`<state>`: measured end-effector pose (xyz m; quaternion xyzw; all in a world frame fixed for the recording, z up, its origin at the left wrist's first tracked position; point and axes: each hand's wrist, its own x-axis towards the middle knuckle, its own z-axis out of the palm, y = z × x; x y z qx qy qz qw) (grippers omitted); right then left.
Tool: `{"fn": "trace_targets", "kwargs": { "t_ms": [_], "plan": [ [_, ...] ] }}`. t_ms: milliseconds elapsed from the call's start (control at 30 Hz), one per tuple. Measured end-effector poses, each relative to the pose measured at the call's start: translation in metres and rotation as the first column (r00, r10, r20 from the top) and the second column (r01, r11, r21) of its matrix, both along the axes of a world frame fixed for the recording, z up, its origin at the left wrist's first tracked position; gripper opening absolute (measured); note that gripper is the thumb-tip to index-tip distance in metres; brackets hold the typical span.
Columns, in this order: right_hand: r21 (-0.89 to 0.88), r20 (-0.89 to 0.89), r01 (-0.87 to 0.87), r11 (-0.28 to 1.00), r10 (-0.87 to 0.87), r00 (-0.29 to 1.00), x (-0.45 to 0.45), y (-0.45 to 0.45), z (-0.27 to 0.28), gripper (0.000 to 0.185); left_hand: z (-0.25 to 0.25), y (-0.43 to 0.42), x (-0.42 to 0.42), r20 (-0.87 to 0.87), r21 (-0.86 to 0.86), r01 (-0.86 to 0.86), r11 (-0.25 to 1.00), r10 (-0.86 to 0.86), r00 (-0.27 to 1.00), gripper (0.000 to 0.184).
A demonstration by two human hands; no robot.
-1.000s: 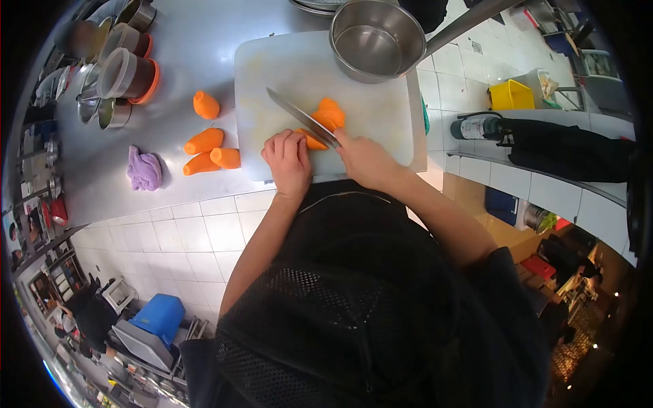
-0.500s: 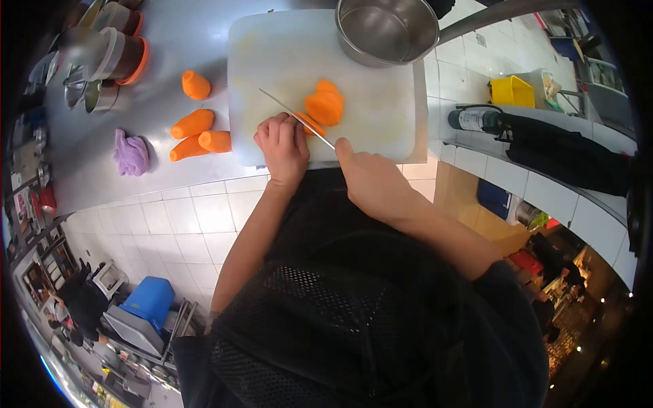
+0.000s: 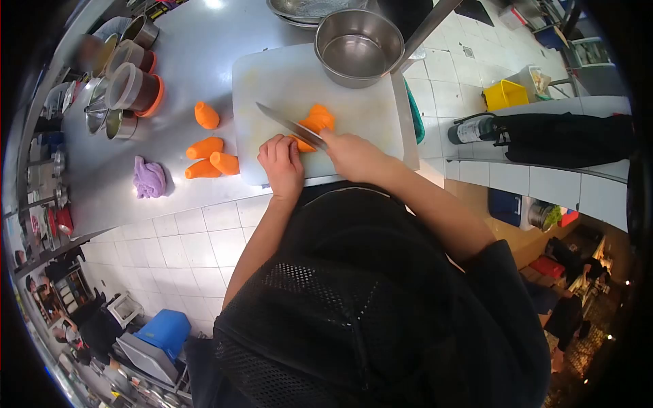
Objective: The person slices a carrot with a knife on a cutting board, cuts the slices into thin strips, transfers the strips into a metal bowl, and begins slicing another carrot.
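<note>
On the white cutting board (image 3: pixel 262 81), my left hand (image 3: pixel 280 163) has its fingers curled over a piece of carrot (image 3: pixel 302 146), which mostly hides behind the hand and the blade. My right hand (image 3: pixel 357 160) grips a knife (image 3: pixel 286 124), its handle covered by the fingers. The blade slants across the carrot, tip toward the far left, just in front of my left knuckles. Cut carrot slices (image 3: pixel 320 117) lie bunched beyond the blade. Left of the board, several whole peeled carrots (image 3: pixel 205 147) rest on the steel counter (image 3: pixel 204 75).
A steel saucepan (image 3: pixel 357 51) sits on the board's far right corner, its long handle pointing away right. A purple cloth (image 3: pixel 149 178) lies on the counter at left. Lidded tubs (image 3: pixel 132 88) and metal pots stand farther back. A metal bowl (image 3: pixel 313 8) is behind the board.
My view has shifted, so the board and counter appear lower. The knife's broad side now shows more, and its blade has moved relative to the carrot slices. Both hands keep their holds.
</note>
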<state>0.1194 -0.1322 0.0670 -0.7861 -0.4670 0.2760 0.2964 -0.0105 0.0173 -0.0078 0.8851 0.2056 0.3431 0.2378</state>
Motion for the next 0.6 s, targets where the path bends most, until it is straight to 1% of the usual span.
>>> {"fn": "trace_targets", "kwargs": {
  "t_ms": [67,200,267,367,400,467,500,567,600],
  "plan": [
    [-0.183,0.084,-0.036,0.982,0.052,0.995,-0.015,-0.002,0.054,0.038,0.001,0.0,0.0,0.006,0.002,0.004,1.0,-0.004,1.0,0.019],
    [-0.209,0.06,-0.089,0.974,0.103,0.993,-0.027,-0.023,0.097,0.035,0.002,-0.001,0.001,0.011,0.025,-0.003,1.0,0.003,1.0,0.02],
    [-0.279,0.082,-0.087,0.956,0.113,0.99,-0.029,-0.028,0.105,0.032,0.001,-0.002,0.0,0.014,0.045,-0.001,0.999,0.001,1.0,0.021],
    [-0.308,0.071,-0.062,0.949,0.088,0.994,-0.029,-0.022,0.102,0.029,0.002,-0.003,0.0,0.017,0.036,-0.001,0.999,0.0,1.0,0.022],
    [-0.313,0.061,-0.066,0.948,0.089,0.994,-0.03,-0.019,0.092,0.029,0.001,-0.003,-0.001,0.007,0.03,-0.001,1.0,0.0,1.0,0.022],
    [-0.183,0.095,-0.021,0.983,0.039,0.995,-0.03,-0.012,0.056,0.029,0.002,-0.001,-0.001,-0.01,0.023,0.007,1.0,-0.006,1.0,0.022],
    [-0.18,0.096,-0.031,0.983,0.049,0.994,-0.03,-0.008,0.04,0.029,0.001,0.0,0.001,-0.009,0.025,-0.004,1.0,0.004,1.0,0.022],
    [-0.2,0.106,0.004,0.98,0.018,0.994,-0.032,-0.003,0.012,0.029,0.0,0.0,0.0,-0.005,0.009,0.008,1.0,-0.008,1.0,0.022],
    [-0.192,0.111,0.003,0.981,0.018,0.994,-0.028,-0.001,0.007,0.029,0.0,0.001,0.0,0.0,0.017,0.006,1.0,-0.006,1.0,0.022]
  ]
}}
